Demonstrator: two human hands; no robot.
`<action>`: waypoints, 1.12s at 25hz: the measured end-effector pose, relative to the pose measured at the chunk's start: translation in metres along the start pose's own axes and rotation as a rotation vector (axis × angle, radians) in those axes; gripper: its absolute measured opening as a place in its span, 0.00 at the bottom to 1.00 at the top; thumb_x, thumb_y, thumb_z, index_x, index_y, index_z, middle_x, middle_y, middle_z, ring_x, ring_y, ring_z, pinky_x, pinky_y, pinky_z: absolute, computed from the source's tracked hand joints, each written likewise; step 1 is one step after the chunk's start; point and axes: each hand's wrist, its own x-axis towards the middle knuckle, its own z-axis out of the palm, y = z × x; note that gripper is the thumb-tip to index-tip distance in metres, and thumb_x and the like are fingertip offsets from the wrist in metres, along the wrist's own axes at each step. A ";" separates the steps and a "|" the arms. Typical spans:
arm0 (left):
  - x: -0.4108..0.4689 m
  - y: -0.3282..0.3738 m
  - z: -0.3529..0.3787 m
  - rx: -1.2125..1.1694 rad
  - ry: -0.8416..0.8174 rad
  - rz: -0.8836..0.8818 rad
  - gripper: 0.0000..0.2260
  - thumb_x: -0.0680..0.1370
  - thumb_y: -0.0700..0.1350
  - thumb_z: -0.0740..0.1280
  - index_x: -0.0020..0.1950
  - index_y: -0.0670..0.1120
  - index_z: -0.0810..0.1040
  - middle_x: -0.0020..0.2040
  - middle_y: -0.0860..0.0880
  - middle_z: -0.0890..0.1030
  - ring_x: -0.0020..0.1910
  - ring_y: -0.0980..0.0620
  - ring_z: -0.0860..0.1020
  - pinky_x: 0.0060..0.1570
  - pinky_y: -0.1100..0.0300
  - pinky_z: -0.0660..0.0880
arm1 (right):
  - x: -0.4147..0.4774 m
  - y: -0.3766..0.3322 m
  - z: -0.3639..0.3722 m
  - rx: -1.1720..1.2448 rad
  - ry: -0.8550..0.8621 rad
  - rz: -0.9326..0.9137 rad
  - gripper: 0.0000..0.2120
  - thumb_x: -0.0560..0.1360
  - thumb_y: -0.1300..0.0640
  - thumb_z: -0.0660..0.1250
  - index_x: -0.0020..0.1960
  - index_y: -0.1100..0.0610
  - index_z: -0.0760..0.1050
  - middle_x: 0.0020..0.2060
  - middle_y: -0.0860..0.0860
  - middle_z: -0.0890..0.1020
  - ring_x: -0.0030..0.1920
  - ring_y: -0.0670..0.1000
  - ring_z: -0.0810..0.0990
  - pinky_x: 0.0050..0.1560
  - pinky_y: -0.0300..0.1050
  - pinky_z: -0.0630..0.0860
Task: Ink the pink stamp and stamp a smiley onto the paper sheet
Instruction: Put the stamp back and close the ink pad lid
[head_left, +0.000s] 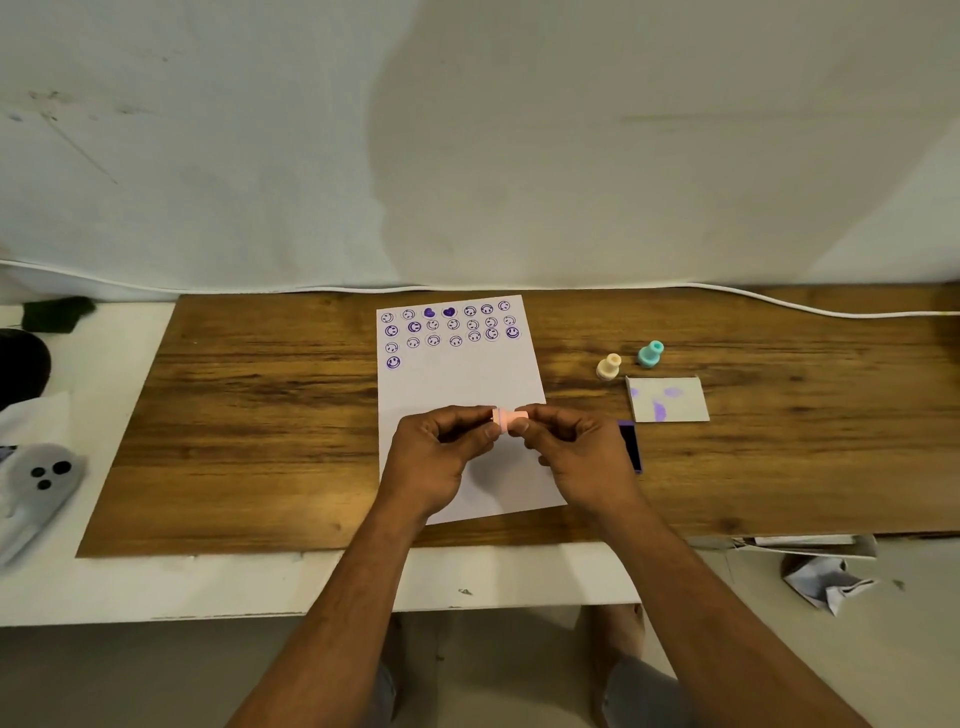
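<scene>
Both hands, left hand (441, 457) and right hand (576, 452), pinch the pink stamp (510, 417) sideways above the paper sheet (467, 384). Best turn its face down, press squarely on the ink pad (630, 446), then fill the blank row.

Both hands, left hand (434, 457) and right hand (582, 452), pinch the pink stamp (510, 417) above the paper sheet (457, 384).

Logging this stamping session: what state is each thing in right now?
pink stamp: held sideways above the sheet by both hands
left hand: pinching one stamp end
right hand: pinching the other end
paper sheet: flat, top rows stamped, lower part blank
ink pad: open, partly hidden
cream stamp: standing, unused
teal stamp: standing, unused
</scene>
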 end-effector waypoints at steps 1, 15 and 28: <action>0.000 0.000 0.000 0.020 0.002 0.008 0.14 0.75 0.40 0.76 0.60 0.46 0.87 0.55 0.50 0.88 0.53 0.52 0.86 0.60 0.50 0.82 | 0.000 -0.001 -0.001 0.006 -0.013 0.006 0.09 0.76 0.54 0.77 0.49 0.40 0.84 0.42 0.38 0.89 0.45 0.41 0.86 0.40 0.32 0.80; -0.003 -0.007 0.024 0.330 0.075 0.137 0.16 0.77 0.43 0.75 0.64 0.53 0.83 0.59 0.57 0.85 0.54 0.61 0.82 0.52 0.77 0.74 | 0.034 0.016 -0.034 -0.889 0.404 -0.255 0.14 0.81 0.52 0.71 0.65 0.54 0.83 0.60 0.54 0.85 0.59 0.56 0.81 0.53 0.50 0.78; -0.003 -0.007 0.030 0.356 0.071 0.145 0.16 0.77 0.44 0.75 0.65 0.54 0.83 0.56 0.59 0.85 0.52 0.66 0.81 0.48 0.81 0.73 | 0.041 0.012 -0.081 -0.809 0.594 0.031 0.33 0.76 0.40 0.73 0.76 0.53 0.70 0.74 0.58 0.71 0.73 0.62 0.69 0.69 0.60 0.73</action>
